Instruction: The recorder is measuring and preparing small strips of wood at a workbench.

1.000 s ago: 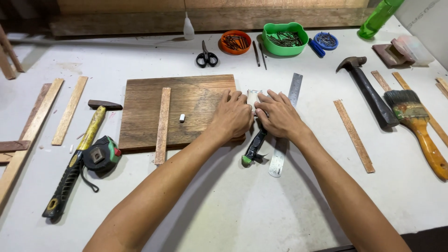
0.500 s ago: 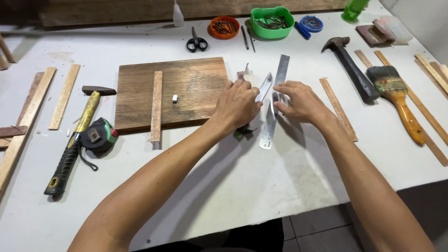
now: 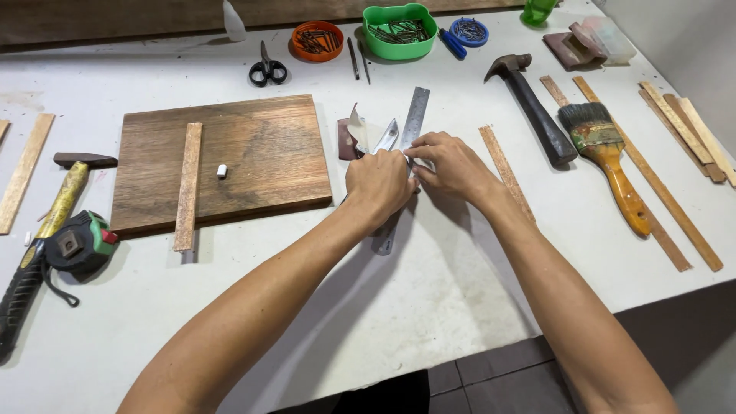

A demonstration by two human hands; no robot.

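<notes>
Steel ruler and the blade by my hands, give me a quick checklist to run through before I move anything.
1. Left hand has a firm hold on the blade: cannot tell, the fingers hide the grip.
2. Right hand is steadying the steel ruler: ok, its fingers rest on the ruler's lower part.
3. Blade tip points away from the body: ok, it points toward the far side of the table.
4. Wooden board is out of the hands' way: ok, it lies apart to the left.
5. Claw hammer and paintbrush lie apart from the right arm: ok.
</notes>
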